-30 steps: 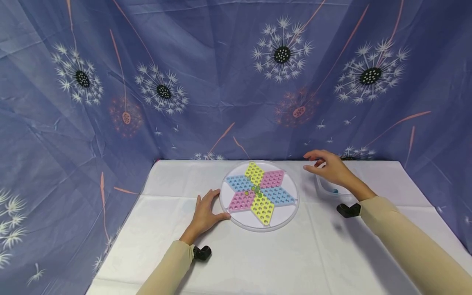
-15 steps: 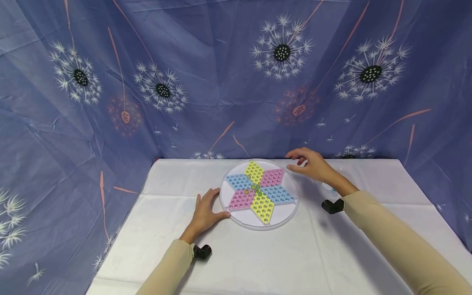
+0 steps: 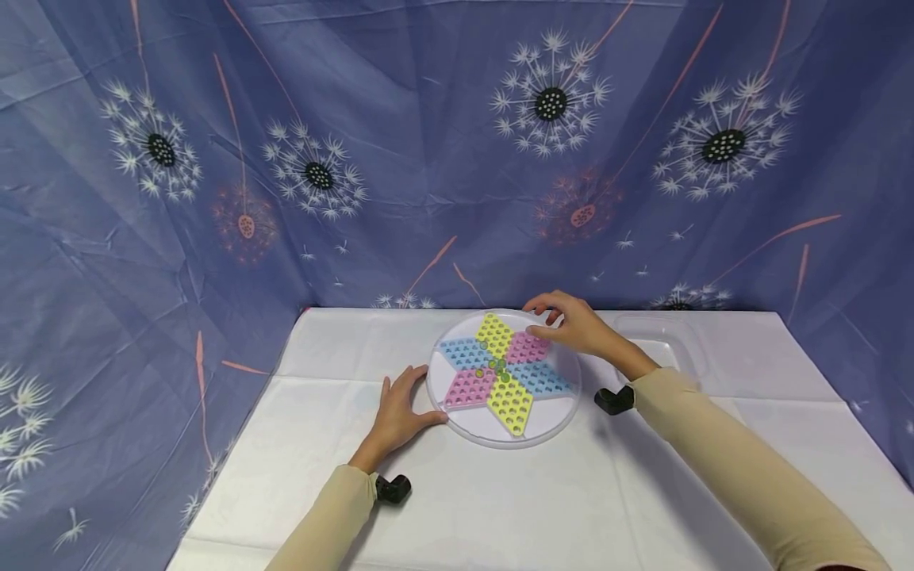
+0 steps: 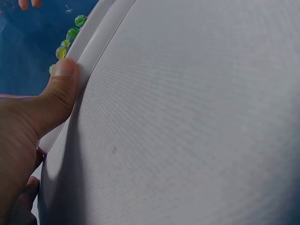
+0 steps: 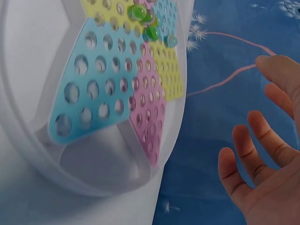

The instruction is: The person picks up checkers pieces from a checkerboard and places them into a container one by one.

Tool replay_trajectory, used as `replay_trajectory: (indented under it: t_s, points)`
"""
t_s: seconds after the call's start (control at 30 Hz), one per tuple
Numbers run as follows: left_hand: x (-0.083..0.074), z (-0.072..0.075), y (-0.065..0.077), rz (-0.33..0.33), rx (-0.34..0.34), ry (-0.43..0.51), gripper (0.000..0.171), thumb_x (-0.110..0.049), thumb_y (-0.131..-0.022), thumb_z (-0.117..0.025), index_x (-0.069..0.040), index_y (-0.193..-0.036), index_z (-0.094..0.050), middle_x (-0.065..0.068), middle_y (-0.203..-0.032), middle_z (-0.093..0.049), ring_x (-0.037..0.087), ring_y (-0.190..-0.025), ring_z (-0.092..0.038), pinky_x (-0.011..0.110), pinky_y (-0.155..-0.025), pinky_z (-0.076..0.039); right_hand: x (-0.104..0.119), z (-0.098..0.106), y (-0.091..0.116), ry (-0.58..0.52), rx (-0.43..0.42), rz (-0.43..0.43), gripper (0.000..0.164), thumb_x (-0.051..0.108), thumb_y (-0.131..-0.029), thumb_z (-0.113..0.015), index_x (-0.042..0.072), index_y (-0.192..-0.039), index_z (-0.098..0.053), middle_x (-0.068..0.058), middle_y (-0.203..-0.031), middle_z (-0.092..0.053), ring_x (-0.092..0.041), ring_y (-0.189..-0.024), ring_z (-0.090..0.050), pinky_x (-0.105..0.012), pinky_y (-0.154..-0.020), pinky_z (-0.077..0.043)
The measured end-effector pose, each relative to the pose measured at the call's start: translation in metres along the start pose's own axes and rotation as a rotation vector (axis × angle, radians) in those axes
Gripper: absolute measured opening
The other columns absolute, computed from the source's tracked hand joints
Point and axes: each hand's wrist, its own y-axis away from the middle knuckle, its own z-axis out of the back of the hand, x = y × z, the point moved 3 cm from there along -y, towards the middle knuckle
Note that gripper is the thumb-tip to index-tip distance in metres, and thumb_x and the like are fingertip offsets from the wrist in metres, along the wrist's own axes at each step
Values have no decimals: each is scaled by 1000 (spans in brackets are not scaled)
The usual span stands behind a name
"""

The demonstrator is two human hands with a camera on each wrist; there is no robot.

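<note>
A round white Chinese checkers board (image 3: 460, 420) carries a star of yellow, pink and blue holed points. Several glass marbles (image 3: 505, 378) sit around its centre; green ones (image 5: 138, 12) stand out in the right wrist view. My left hand (image 3: 397, 412) spans the board's left rim, thumb and fingers spread, the thumb (image 4: 63, 82) pressing the rim in the left wrist view. Over the far right pink point hovers my right hand (image 3: 574, 325), thumb and index finger apart. Its fingers (image 5: 260, 136) are loosely bent beside the board, with nothing seen between them.
A clear plastic tray (image 3: 681, 349) stands right of the board, partly behind my right forearm. White cloth (image 3: 514, 507) covers the table. A blue dandelion-print curtain (image 3: 428, 159) hangs at the back and left.
My right hand has moved left from above the clear tray to the board's far right part. My left hand stays at the rim, and the board has not moved.
</note>
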Motion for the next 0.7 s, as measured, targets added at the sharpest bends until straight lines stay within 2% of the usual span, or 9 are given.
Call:
replay_trajectory:
  t_s: [0.3,0.47,0.6,0.7]
  points:
    - [0,-2,0,7,4,2,95,-36,-73,-94,-3,-150,-48,20,-153,-50,40,-149,-34,62,-125,-2,8,-12,-6,-27,22,25,38,15,-91,-80,11,-128,-68,-13,-114,-63,-26,-92,-64,-45,-81,-58]
    - [0,-1,0,3,2,-1,95,-36,-73,-93,-2,-150,-48,20,-152,-50,41,-149,-34,63,-125,-2,7,-18,-9,-34,30,19,38,16,-91,-80,14,-128,-69,-12,-115,-63,-26,-93,-64,-46,-82,-58]
    - [-1,0,0,3,0,-1,95,-36,-73,-94,-2,-149,-48,20,-152,-50,41,-149,-34,63,-125,-2,4,-26,-11,-55,40,19,37,20,-92,-80,15,-128,-71,-14,-113,-63,-26,-93,-64,-44,-81,-58]
    - [-1,1,0,3,-2,-2,95,-36,-73,-94,-2,-149,-48,21,-152,-50,41,-149,-35,63,-125,-2,1,-34,-12,-74,62,25,39,20,-92,-80,12,-129,-70,-17,-113,-64,-26,-92,-64,-42,-79,-58]
